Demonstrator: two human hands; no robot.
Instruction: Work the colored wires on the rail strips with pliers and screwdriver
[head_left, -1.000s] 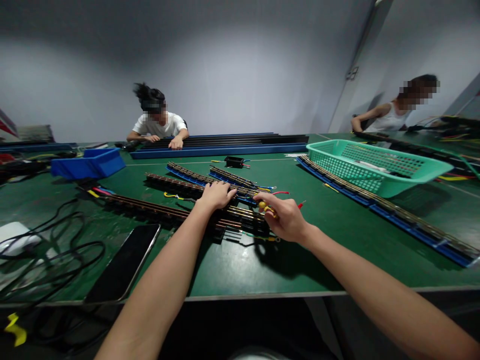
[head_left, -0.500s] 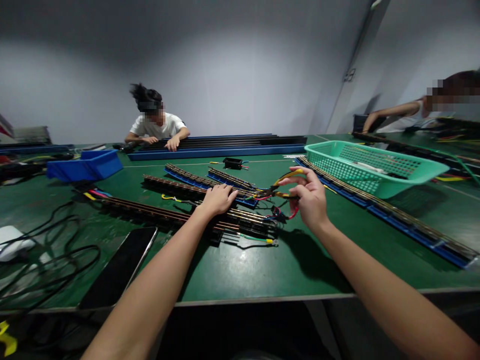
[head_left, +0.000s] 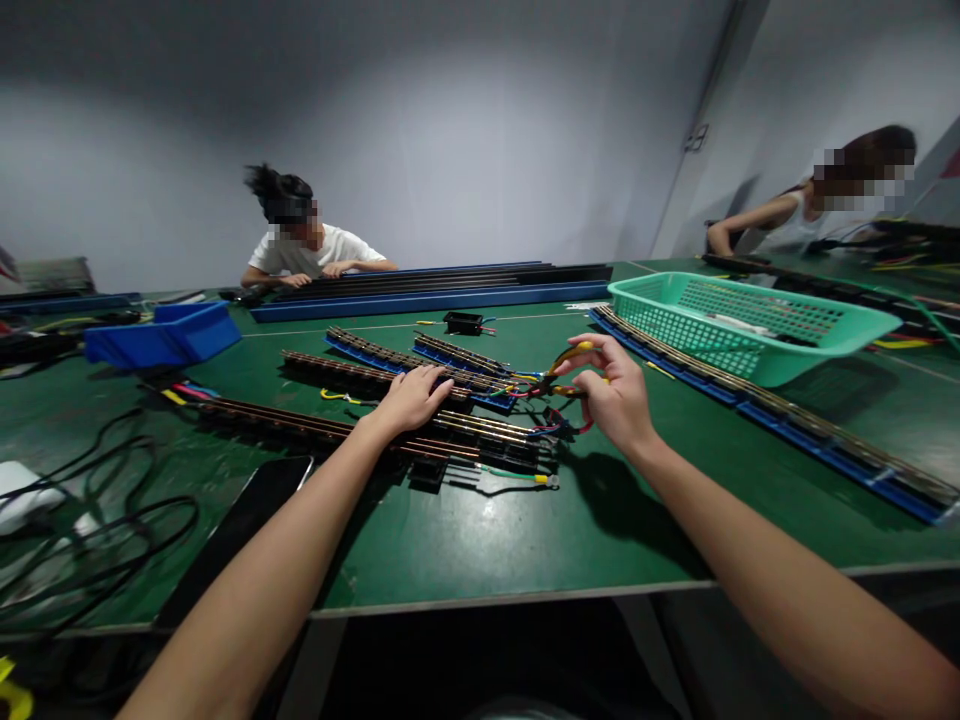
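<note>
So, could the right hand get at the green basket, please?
Likely yes: the right hand, though holding a yellow-handled tool, looks near the green basket, with only a low rail strip between.

yellow-black pliers (head_left: 550, 381), apparently at wires (head_left: 523, 393); dark strips (head_left: 341, 370) lying flat

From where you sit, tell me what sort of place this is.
Probably an electrical assembly workshop: wired metal strips lie on a long green table, the right hand holds a yellow-handled tool like pliers, and a co-worker leans beside long dark bars across the table.
</note>
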